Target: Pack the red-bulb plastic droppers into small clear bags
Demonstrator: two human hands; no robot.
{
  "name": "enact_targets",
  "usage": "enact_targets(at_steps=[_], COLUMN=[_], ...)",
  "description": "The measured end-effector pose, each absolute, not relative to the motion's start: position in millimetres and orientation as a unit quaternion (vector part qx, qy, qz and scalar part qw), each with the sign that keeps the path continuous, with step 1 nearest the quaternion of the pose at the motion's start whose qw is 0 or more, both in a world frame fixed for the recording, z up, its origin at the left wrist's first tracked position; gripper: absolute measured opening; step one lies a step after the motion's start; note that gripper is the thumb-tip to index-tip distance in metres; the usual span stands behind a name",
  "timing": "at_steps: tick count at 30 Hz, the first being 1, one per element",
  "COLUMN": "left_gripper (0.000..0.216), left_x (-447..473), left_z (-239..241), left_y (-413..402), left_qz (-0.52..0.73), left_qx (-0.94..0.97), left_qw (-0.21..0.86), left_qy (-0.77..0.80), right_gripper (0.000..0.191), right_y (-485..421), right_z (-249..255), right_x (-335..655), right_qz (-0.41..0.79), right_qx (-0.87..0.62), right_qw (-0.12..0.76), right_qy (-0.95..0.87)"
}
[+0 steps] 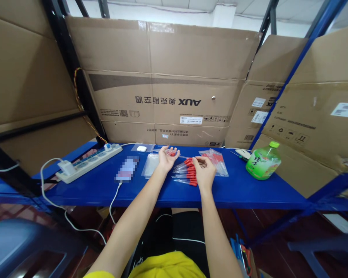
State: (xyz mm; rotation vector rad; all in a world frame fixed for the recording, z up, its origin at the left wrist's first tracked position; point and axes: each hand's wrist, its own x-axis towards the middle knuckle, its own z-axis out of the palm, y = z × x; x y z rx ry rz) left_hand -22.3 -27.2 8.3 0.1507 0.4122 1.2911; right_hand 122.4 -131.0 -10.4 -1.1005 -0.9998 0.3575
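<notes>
My left hand is turned palm up, fingers curled around droppers whose red bulbs show in the palm. My right hand is closed in a pinch just to the right. A thin clear tube runs between the two hands and meets the right fingertips, though its end is hidden there. Below them lies a pile of droppers with clear tubes and red bulbs, bulbs pointing right. Beyond my right hand, clear bags hold more red-bulbed droppers. Flat clear plastic bags rest left of my left hand.
The blue shelf top is walled by cardboard. At left are a power strip, a phone on a white cable and a white earphone case. A green bottle stands at right, near a green-handled tool.
</notes>
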Motion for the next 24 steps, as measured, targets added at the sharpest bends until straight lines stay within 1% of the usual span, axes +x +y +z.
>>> enact_targets(at_steps=[6, 11, 14, 19, 24], left_gripper=[0.009, 0.015, 0.02, 0.023, 0.023], left_x=[-18.6, -17.8, -17.6, -18.2, -17.2], left_z=[5.9, 5.6, 4.9, 0.9, 0.3], left_y=[-26.5, -27.1, -27.7, -25.1, -23.8], left_qz=[0.587, 0.554, 0.538, 0.537, 0.54], left_qx=[0.095, 0.132, 0.151, 0.167, 0.164], left_qw=[0.781, 0.801, 0.809, 0.805, 0.806], left_qy=[0.19, 0.183, 0.185, 0.19, 0.176], right_gripper=[0.024, 0.013, 0.009, 0.014, 0.022], right_y=[-116.2, -99.7, -93.1, -88.9, -87.5], right_z=[-10.9, -13.1, -12.2, -9.1, -10.4], right_x=[80.7, 60.3, 58.8, 60.6, 61.5], right_qz=[0.174, 0.151, 0.139, 0.097, 0.065], right_qx=[-0.483, -0.541, -0.581, -0.609, -0.598], right_qw=[0.715, 0.663, 0.619, 0.551, 0.519], right_qy=[-0.474, -0.495, -0.51, -0.563, -0.607])
